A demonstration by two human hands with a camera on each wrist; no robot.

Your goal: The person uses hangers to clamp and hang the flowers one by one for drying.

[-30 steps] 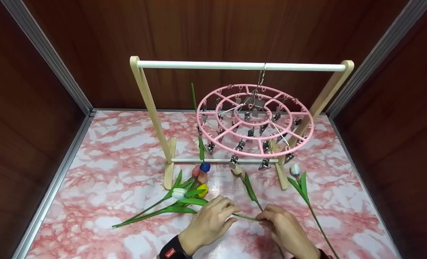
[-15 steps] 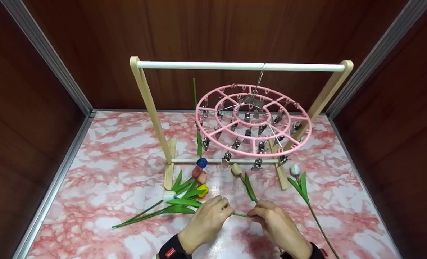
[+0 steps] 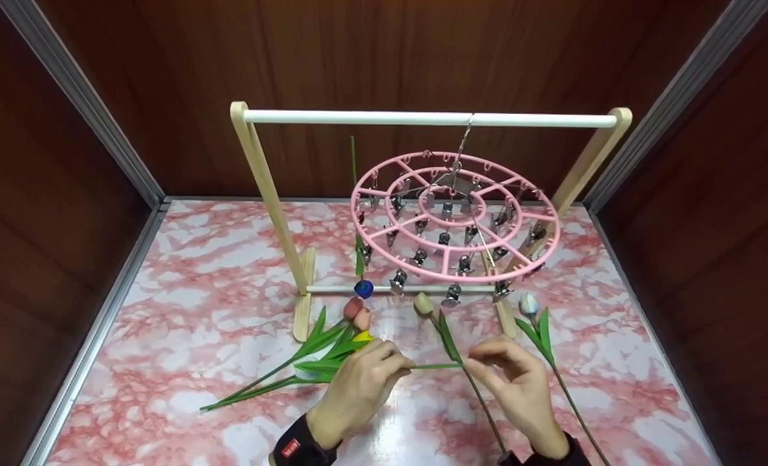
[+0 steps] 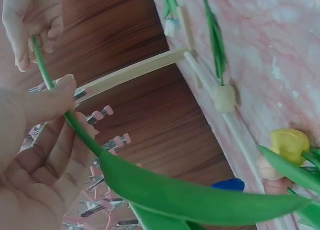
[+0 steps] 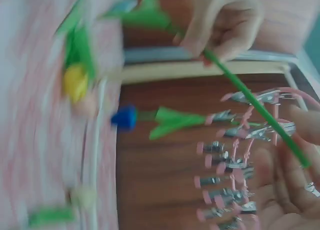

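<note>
My left hand (image 3: 361,385) pinches the green stem (image 3: 437,366) of a tulip between thumb and fingers. The stem points right; its leaf (image 4: 190,190) shows in the left wrist view. Its whitish-blue flower (image 5: 124,3) appears in the right wrist view, blurred. Beside the stem's cut end is my right hand (image 3: 516,388), thumb and fingers spread apart; whether they touch it I cannot tell. A blue tulip (image 3: 363,288) hangs head down from the left rim of a round pink clip hanger (image 3: 451,278).
The hanger hooks over the white bar (image 3: 358,117) of a wooden rack (image 3: 267,188). Pink (image 3: 352,308), peach (image 3: 362,318) and yellow tulips (image 3: 362,337) lie left. A cream tulip (image 3: 424,303) lies in the middle, a white one (image 3: 529,303) right. Walls enclose the marbled tabletop (image 3: 164,362).
My left hand has lifted the held tulip slightly and moved left. My right hand has let its fingers spread from the stem end. The hanger has turned a little.
</note>
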